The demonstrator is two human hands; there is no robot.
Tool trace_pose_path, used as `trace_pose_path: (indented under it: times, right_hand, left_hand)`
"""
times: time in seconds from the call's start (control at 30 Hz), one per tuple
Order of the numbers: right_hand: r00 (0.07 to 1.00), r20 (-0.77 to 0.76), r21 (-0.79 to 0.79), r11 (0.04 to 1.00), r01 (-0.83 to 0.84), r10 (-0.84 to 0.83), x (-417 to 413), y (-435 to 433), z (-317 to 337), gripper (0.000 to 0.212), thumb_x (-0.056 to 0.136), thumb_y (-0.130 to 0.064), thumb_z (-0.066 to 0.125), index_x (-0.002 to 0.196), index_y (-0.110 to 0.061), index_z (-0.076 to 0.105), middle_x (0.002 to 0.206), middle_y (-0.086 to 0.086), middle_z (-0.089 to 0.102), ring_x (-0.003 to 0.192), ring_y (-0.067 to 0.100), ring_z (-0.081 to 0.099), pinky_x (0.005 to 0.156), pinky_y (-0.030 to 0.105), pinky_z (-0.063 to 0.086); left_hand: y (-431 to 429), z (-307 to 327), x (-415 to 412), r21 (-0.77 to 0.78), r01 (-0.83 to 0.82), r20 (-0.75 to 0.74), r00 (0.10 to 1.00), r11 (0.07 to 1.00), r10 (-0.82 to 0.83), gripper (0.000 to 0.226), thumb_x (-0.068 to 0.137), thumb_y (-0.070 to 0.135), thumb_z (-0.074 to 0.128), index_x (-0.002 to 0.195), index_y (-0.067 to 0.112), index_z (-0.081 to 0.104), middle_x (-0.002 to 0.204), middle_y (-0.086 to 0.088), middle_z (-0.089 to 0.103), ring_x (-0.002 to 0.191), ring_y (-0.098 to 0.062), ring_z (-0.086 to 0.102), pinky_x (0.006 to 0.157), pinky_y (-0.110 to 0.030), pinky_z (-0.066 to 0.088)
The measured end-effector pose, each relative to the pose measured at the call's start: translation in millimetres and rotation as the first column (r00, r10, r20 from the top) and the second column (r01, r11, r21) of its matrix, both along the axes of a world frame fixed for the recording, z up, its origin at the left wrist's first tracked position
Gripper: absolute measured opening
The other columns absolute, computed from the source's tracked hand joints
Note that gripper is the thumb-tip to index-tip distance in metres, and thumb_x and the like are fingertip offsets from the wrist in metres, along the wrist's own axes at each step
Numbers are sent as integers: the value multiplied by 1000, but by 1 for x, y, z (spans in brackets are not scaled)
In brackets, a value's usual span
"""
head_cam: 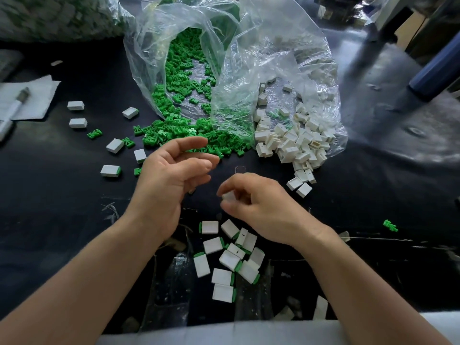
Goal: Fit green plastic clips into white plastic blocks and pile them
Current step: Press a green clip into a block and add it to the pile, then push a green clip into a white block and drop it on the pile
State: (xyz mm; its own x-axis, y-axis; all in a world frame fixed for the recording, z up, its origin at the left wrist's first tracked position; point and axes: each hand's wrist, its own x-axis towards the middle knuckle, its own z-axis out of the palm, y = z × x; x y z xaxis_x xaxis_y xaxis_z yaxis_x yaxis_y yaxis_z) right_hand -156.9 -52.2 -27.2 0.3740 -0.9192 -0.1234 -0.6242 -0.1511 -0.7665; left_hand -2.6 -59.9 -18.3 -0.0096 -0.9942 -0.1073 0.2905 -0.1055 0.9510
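Right hand (261, 205) mid-frame, pinching white block (229, 196). Left hand (169, 180) beside it, fingers loosely spread, empty, overlapping near edge of clips (189, 130) spilling from bag (144, 61). Loose blocks (293, 148) right of clips. Fitted pile (229, 260) below hands. Paper (37, 95), pen (15, 108) at left edge.

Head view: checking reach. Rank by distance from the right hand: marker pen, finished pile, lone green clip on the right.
1. Finished pile, just below the right hand.
2. Lone green clip, far right.
3. Marker pen, far left.
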Motion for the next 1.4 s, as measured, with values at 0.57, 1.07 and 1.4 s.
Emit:
trace_pose_path:
  times: [0.57, 1.07, 1.4]
  right_hand:
    - [967, -126, -105, 972, 209, -221, -36, -15, 19, 6, 81, -30, 67, 83, -24, 71, 71, -17, 60, 68, -3, 53, 71, 15, 42]
    - [799, -499, -242, 939, 243, -335, -57, -27, 7, 34, 87, -4, 54, 112, -24, 64, 117, -1, 58, 112, 19, 49, 94, 30, 40]
    - [996, -7, -463, 883, 74, -87, -8, -9, 6, 18, 77, -2, 69, 94, -5, 64, 82, -7, 57, 76, 10, 55, 72, 19, 45]
  left_hand:
    - [-1, -4, 1, -4, 10, 43, 999, 1000, -9, 28, 80, -8, 55, 92, 16, 62, 66, 3, 71, 71, -8, 68, 57, -17, 52]
    - [-2, -6, 0, 22, 2, 114, 994, 1000, -4, 29, 83, -9, 53, 87, 18, 62, 64, 5, 70, 67, -5, 67, 57, -16, 53]
    - [5, -7, -6, 98, 126, 240, 960, 987, -146, 15, 79, 4, 67, 90, 14, 63, 77, -3, 69, 64, -8, 66, 51, -17, 51]
